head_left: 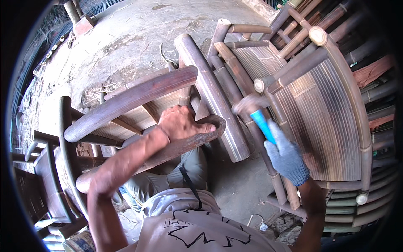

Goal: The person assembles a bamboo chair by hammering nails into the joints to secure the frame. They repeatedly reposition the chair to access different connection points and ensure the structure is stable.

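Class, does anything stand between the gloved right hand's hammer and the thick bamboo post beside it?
Nothing visible does. The hammer, held in the right hand, is just right of the post; chair rails seem to lie beneath it, and the left hand is left of the post.

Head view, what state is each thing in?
Left hand: bare, on the lower pole.
Right hand: gloved, closed around the hammer.
Hammer: held by its blue handle, head blurred.
Lower pole: under the left hand.
Curved upper pole: untouched by either hand.
Thick bamboo pole: slanting.
Slatted panel: bordered by bamboo rails.
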Tool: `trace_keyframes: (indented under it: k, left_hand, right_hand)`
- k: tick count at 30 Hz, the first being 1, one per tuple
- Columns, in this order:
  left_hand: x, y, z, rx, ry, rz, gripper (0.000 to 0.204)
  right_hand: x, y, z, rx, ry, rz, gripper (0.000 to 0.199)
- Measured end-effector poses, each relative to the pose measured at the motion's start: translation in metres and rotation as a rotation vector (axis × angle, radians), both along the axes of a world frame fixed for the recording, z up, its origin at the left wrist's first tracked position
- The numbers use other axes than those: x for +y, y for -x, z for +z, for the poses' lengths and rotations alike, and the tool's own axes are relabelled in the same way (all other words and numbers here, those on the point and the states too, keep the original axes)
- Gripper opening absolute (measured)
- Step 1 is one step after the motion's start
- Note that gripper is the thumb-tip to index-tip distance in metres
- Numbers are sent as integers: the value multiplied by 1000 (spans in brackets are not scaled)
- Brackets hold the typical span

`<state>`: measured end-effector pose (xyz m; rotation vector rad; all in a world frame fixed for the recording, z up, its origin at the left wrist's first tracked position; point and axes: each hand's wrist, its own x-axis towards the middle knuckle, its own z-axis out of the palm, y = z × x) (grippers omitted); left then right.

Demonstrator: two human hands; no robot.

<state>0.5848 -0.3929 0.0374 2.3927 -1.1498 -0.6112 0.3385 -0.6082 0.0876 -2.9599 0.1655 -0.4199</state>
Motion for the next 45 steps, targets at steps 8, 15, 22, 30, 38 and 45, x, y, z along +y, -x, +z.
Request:
trace_keyframes:
  k: [8, 15, 22, 30, 38, 45]
  left_hand:
    - [155, 138, -39, 1022, 664, 855, 61]
    - [217, 98, -125, 931, 1479, 1338, 61]
    - [206, 31, -50, 763, 1348, 1284, 71]
    - [210, -85, 14, 679, 1345, 1147, 73]
    - [211, -123, 14, 742, 1269, 1182, 73]
    - [217, -86, -56, 895, 1210, 1098, 70]
  right_hand:
    - [-11, 55, -165, -164, -1744, -322, 33]
    - [33, 24, -209, -339, -2259, -234, 23]
    - [39, -38, -120, -564, -2245, 111, 37]
    - [15, -140, -34, -567, -2311, 504, 61]
    - [17, -167, -24, -549, -2310, 437, 43]
    - [32, -152, -84, -608, -2385, 174, 42]
